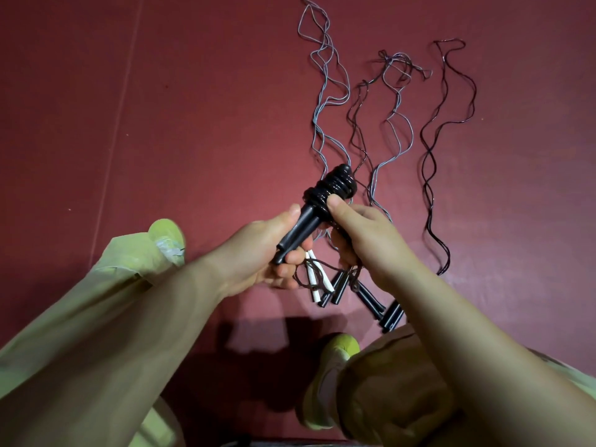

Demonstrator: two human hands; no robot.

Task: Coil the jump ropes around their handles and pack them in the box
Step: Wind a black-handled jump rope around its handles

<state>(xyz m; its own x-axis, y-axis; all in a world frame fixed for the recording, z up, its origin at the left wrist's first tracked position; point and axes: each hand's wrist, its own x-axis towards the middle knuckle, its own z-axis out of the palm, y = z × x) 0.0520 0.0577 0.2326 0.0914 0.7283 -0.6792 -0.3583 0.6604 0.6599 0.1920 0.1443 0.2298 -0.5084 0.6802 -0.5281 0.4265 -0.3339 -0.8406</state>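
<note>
Both bare forearms reach forward from the lower corners and meet in the middle, hands close together and raised off the floor. The left hand (258, 250) has its fingers curled round the lower end of a pair of black plastic jump-rope handles (300, 227), thumb lying along their side and pointing up. The right hand (361, 233) comes in from the other side, palm turned away, its thumb pressed on the dark rope coil (332, 188) wound round the handles' upper part, fingers curled behind.
</note>
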